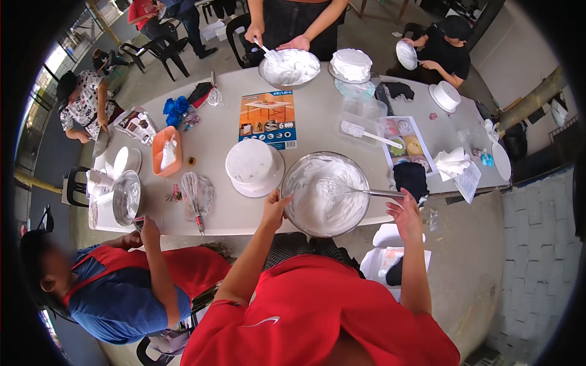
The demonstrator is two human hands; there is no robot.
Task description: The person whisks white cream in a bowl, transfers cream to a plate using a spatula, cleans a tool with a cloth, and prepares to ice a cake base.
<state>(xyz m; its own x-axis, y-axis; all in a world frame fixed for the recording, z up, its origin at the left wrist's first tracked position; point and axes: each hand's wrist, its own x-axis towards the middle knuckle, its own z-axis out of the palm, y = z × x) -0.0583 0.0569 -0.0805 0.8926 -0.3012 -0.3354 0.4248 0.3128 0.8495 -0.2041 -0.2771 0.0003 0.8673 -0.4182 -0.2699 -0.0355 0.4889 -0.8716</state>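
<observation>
A metal mixing bowl (361,173) with white cream (316,214) spread over its inside is at the near edge of the table, before me. My left hand (276,210) grips the bowl's left rim, thumb on top. With its fingertips my right hand (406,214) holds the handle end of a wire whisk (383,193), other fingers spread loosely. The whisk lies across the right rim, its wires down in the cream. Just beyond the bowl to the left, a round white cake form (249,161) stands on a round board, close to my left hand.
A printed box panel (267,114) lies behind the cake form. Right of the bowl are a black cloth (410,178), a spatula (373,136) on a plastic container and a picture sheet (423,146). Left are another whisk (194,196) and an orange tub (165,167). Co-workers surround the table.
</observation>
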